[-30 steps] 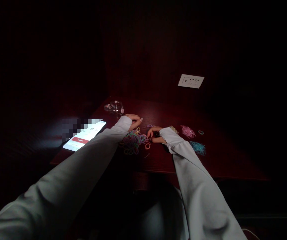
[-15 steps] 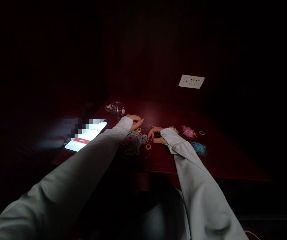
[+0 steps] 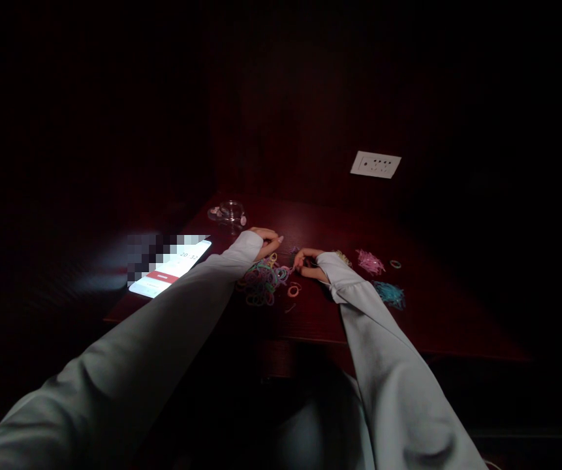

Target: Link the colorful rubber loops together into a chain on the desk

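Note:
A tangled pile of multicoloured rubber bands (image 3: 262,282) lies on the dark red table. At its far edge rests my left hand (image 3: 267,240), loosely curved, fingers stretched to the right with nothing visible in them. My right hand (image 3: 309,264) is at the pile's right side, thumb and fingertips pinched together on what looks like a pinkish rubber band (image 3: 291,269); the grip is small and dim. Just below, a peach-coloured ring (image 3: 294,292) lies on the table. A few purple bands (image 3: 294,250) sit between my hands.
Right of my right hand are a pink pile (image 3: 371,262), a blue pile (image 3: 390,294), a partly hidden yellow pile (image 3: 343,258) and a greenish ring (image 3: 395,264). A clear jar (image 3: 232,213) stands back left. A lit phone (image 3: 163,277) lies left. A socket (image 3: 375,165) is on the wall.
My right fingertips have closed in a little at the right side of the pile. My left hand stays almost in place. The whole view has shifted slightly.

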`<action>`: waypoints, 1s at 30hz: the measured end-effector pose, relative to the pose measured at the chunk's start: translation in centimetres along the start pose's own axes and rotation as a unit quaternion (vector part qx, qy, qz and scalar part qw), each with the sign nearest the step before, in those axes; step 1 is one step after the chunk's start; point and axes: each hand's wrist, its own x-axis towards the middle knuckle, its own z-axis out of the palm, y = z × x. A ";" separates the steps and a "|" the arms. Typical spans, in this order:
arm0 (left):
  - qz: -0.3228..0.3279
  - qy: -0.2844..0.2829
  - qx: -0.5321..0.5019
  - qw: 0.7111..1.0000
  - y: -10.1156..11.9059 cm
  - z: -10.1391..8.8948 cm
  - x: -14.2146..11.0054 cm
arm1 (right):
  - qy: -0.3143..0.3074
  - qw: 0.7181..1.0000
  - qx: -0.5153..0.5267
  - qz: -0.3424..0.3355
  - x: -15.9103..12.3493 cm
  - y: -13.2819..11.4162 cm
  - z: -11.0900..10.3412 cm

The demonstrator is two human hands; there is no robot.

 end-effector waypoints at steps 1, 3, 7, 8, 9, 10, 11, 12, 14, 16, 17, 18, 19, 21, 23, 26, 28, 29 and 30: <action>-0.001 -0.001 0.000 1.000 0.0 0.0 0.0 | 0.004 1.000 0.000 0.000 0.0 0.0 0.0; -0.003 0.000 -0.003 1.000 0.2 -0.1 0.0 | 0.017 1.000 -0.006 0.003 0.1 0.1 0.0; -0.006 0.001 -0.010 1.000 0.4 -0.2 -0.2 | 0.047 0.999 -0.006 -0.006 0.6 0.6 0.2; -0.007 0.001 -0.011 1.000 0.4 -0.2 -0.2 | 0.060 0.998 -0.003 -0.009 0.7 0.8 0.3; -0.007 0.000 -0.012 1.000 0.4 -0.2 -0.2 | 0.072 0.997 0.000 -0.009 0.9 0.9 0.4; -0.006 -0.001 -0.013 1.000 0.5 -0.2 -0.2 | 0.087 0.996 0.002 -0.007 1.0 1.1 0.4; -0.005 -0.001 -0.013 1.000 0.5 -0.2 -0.2 | 0.104 0.995 0.004 -0.005 1.1 1.2 0.4; -0.003 -0.001 -0.014 1.000 0.5 -0.2 -0.2 | 0.121 0.993 0.005 -0.003 1.2 1.3 0.4; 0.002 -0.001 -0.014 1.000 0.6 -0.3 -0.2 | 0.160 0.987 -0.008 0.002 1.3 1.5 0.1; 0.008 0.000 -0.013 1.000 0.7 -0.4 -0.2 | 0.205 0.977 -0.049 0.017 1.2 1.5 -0.3; 0.010 -0.001 -0.011 1.000 0.7 -0.4 -0.2 | 0.220 0.972 -0.077 0.029 1.2 1.5 -0.5; 0.010 -0.002 -0.009 1.000 0.7 -0.4 -0.2 | 0.230 0.967 -0.106 0.041 1.2 1.4 -0.6; 0.009 -0.003 -0.007 1.000 0.6 -0.4 -0.1 | 0.234 0.962 -0.131 0.053 1.1 1.2 -0.7; 0.006 -0.002 -0.003 1.000 0.5 -0.3 -0.1 | 0.227 0.958 -0.164 0.069 1.2 1.0 -0.7; 0.004 0.000 0.001 1.000 0.3 -0.2 -0.1 | 0.217 0.957 -0.175 0.077 1.3 0.9 -0.6; 0.006 0.002 0.003 1.000 0.1 -0.1 -0.1 | 0.239 0.955 -0.156 0.082 1.5 1.2 -0.8; 0.006 0.003 0.003 1.000 0.0 0.0 -0.2 | 0.279 0.951 -0.111 0.074 1.7 1.6 -1.1; 0.007 0.006 0.004 1.000 -0.1 0.1 -0.2 | 0.295 0.950 -0.078 0.064 1.7 1.7 -1.2; 0.007 0.009 0.005 1.000 -0.1 0.1 -0.2 | 0.302 0.951 -0.043 0.052 1.7 1.7 -1.3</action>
